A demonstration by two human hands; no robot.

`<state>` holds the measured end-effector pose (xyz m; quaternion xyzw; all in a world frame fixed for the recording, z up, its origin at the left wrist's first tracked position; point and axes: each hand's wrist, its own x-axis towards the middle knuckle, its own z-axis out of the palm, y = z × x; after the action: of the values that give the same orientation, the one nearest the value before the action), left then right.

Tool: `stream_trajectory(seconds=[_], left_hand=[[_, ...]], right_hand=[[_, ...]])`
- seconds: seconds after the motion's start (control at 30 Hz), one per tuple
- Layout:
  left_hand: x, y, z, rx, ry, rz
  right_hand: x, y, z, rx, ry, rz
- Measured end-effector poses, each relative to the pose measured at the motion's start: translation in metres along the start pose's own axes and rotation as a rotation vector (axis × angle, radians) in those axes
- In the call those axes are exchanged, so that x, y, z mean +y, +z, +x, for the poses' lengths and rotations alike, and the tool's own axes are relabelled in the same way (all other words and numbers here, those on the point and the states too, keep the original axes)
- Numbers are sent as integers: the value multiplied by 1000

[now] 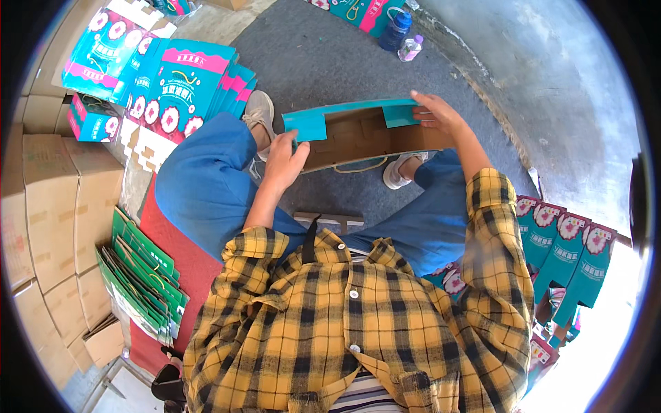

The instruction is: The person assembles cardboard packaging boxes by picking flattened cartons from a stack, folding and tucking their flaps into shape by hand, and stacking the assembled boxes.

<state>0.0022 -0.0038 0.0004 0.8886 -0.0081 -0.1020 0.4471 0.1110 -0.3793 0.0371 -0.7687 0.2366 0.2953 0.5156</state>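
Between my knees, an open cardboard box (361, 134) is tilted so that its brown inside faces me. Two teal end flaps (307, 128) fold inward at its mouth, and a tan cord handle (361, 167) hangs along the near edge. My left hand (282, 162) grips the left end, its fingers closed around the edge by the flap. At the other end, my right hand (441, 115) holds the far right corner, its fingers bent over the rim and partly hidden by the board.
Teal and pink flattened boxes (184, 86) are stacked at the far left. Brown cartons (51, 199) and green folded boxes (144, 275) stand at left. More teal boxes (561, 251) lean at right. A blue jug (395, 32) and small bottle (410, 48) stand ahead near the wall.
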Motion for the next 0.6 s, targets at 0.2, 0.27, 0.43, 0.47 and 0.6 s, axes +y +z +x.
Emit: stream_trajectory(seconds=[0.2,0.27,0.43,0.47,0.6], left_hand=[[-4,1,-10,269,-91,-187],[-4,-8,-13,236,-51,-179],[1,0,-10,130,-34,-126],[1,1,-8,121,-38,-123],[-12,10,6,51,-68,-301]], right_hand=[[9,-1,2,13,-257,-670],[2,16,1,96,-355,-954],[3,30,9,103,-980,-1363],[5,33,12,99,-973,-1357],[4,52,15,111,-774,-1427]])
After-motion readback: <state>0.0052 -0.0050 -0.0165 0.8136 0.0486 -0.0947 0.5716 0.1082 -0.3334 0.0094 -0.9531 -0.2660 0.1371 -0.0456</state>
